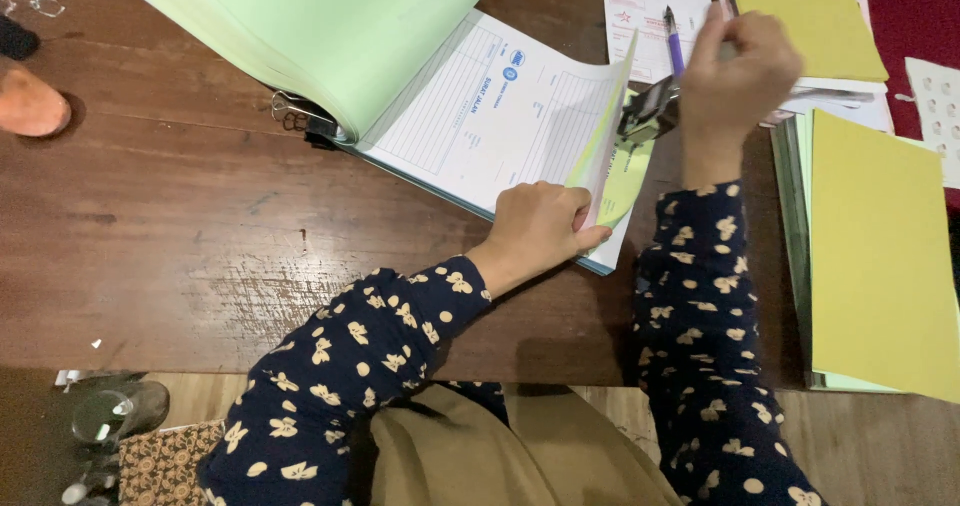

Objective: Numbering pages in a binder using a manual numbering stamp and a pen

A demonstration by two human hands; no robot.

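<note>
Head view. Worktop: dark wood. Form pad: open, green leaves folded back at upper left, binder clip on its spine. Left hand: curled, pinching the lifted white sheet at the pad's lower right corner. Right hand: closed on a black stamper, just above that corner. Pen: beside right hand. Yellow-covered stack: far right.

A dark wooden table is seen, scratched and worn. An open form book held by a binder clip, loose papers and stacked yellow-covered pads are laid on it.
</note>
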